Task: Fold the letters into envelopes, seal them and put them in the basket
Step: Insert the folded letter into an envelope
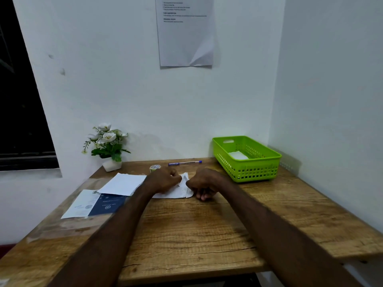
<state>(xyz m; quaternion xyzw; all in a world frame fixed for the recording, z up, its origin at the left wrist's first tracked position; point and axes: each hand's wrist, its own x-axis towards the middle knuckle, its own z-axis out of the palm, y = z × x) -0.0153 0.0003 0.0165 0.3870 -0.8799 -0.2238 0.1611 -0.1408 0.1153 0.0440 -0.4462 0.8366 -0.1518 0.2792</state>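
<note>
Right, left to right across the desk:

Flower pot (112,164): far left corner, against the wall, clear of the work.
Printed sheets (93,206): white one and dark blue one flat near the left edge, partly under a blank white letter (122,184) — those look like the ones not yet done.
Tape roll (155,167): small, just behind the left hand. Pen (185,162) lies beyond it near the wall.
Left hand (163,180): fingers curled, pinching the top edge of the envelope (176,191) at its flap.
Envelope: white, flat on the table (196,235) between the two hands, flap end crumpled and lifted.
Right hand (204,184): knuckles up, fingers curled down onto the envelope's right end. It appears to grip the paper; the contact is hidden under the hand.
Basket (248,160): green, far right corner, well apart from the hands. Something white already lies inside.

Step, my read: closing or sealing the flap, basket drop not yet done.

Risks:
- Flap is already creased, so more pull from either hand could tear it or leave it sealing crooked.
- Whether the letter sits fully inside can't be seen — if not, the flap will jam on it.
- Left forearm lies over the spare sheets, and a sweep could drag them off the edge.
</note>
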